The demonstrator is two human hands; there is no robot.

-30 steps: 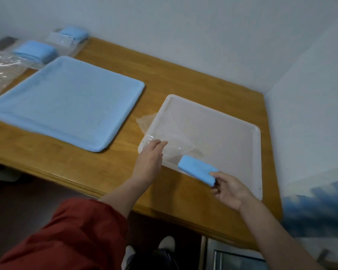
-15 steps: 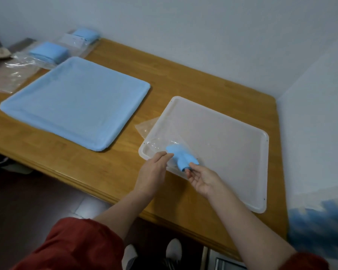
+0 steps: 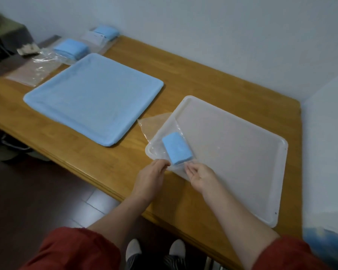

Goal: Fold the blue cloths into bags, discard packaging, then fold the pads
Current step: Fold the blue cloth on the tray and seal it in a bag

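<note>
Cloth (image 3: 177, 148) folded, seemingly partway inside bag (image 3: 152, 125), just beyond left fingers (image 3: 163, 165) and right fingers (image 3: 190, 169); both pinch bag mouth. Pad (image 3: 94, 98), well left of fingers, unfolded. Packaging, pad folding likely left.

A long honey-brown wooden desk (image 3: 193, 75) stands pushed into a corner of plain white wall (image 3: 203, 26). A shallow white rectangular plastic tray (image 3: 242, 162) lies flat on the desk's right part, near its front edge. Below is dark glossy floor (image 3: 37, 191). At far left sits a dark low cabinet (image 3: 8, 38).
</note>
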